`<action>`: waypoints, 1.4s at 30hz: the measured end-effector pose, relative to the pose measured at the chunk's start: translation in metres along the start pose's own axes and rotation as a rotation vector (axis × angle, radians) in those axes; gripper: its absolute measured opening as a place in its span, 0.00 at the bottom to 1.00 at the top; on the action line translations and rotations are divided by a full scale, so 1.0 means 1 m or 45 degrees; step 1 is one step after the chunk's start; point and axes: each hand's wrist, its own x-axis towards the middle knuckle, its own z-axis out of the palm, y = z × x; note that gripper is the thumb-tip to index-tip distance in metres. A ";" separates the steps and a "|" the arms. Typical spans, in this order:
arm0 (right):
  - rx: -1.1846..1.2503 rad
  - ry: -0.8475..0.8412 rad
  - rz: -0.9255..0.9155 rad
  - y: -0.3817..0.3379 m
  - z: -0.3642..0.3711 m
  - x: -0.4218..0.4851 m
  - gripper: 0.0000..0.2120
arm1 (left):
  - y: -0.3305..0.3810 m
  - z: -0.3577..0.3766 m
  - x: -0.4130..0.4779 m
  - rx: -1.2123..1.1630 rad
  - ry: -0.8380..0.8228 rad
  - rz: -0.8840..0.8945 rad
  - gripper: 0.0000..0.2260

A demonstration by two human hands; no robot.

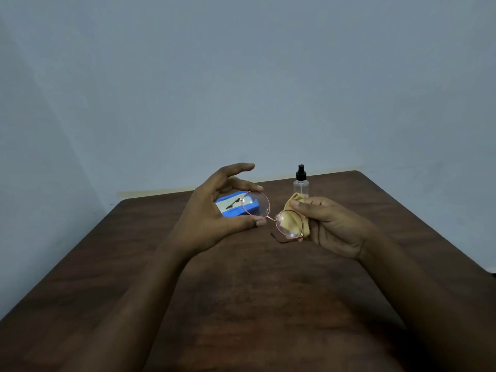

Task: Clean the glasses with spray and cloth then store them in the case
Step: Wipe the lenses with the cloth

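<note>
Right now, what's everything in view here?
table: one, dark brown, beneath it all
wall: one, grey-blue, behind the table
glasses: one, thin pinkish frame, held between both hands
cloth: one, yellow, in the right hand behind one lens
spray bottle: one, clear with black top, upright at the table's far side
case: one, blue, on the table behind the left hand
left hand: one, pinching a lens rim
right hand: one, holding cloth against the other lens

**Two bare arms in shot**

Here they are: left forearm (139, 285) and right forearm (418, 285), both uncovered from the near edge right up to the wrists. Left hand (214, 210) and right hand (330, 224) bare too, with short nails showing at the left fingertips.
</note>
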 end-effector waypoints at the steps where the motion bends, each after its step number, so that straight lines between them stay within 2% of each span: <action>1: -0.013 0.002 -0.004 0.000 -0.001 0.000 0.14 | -0.003 0.001 -0.002 0.036 0.034 -0.005 0.39; 3: -0.101 0.022 -0.027 0.000 -0.002 0.002 0.13 | -0.008 0.004 -0.007 0.132 0.079 0.002 0.37; 8: -0.404 0.096 -0.111 0.006 -0.009 0.004 0.15 | -0.021 0.015 -0.021 0.510 0.130 0.200 0.32; 14: -0.631 0.083 -0.099 0.010 -0.012 0.007 0.10 | -0.026 0.015 -0.023 0.497 0.074 0.219 0.42; 19: -0.675 0.104 -0.092 0.012 -0.014 0.008 0.11 | -0.032 0.018 -0.025 0.465 0.025 0.196 0.46; 23: -0.489 0.210 -0.045 0.014 -0.014 0.010 0.20 | -0.037 0.021 -0.028 0.345 0.082 0.152 0.52; 28: -0.129 0.509 -0.028 0.010 -0.015 0.013 0.16 | -0.045 0.025 -0.032 0.328 0.233 0.121 0.53; 31: 0.039 0.606 0.075 0.008 -0.017 0.014 0.18 | -0.051 0.026 -0.035 0.281 0.308 0.084 0.52; 36: 0.343 0.581 0.148 0.005 -0.013 0.014 0.17 | -0.059 0.026 -0.036 0.302 0.389 0.066 0.50; 39: 0.369 0.544 0.124 0.006 -0.010 0.013 0.14 | -0.062 0.028 -0.036 0.293 0.470 0.058 0.47; 42: 0.421 0.431 0.200 0.009 -0.008 0.011 0.16 | -0.062 0.032 -0.038 0.277 0.491 0.089 0.47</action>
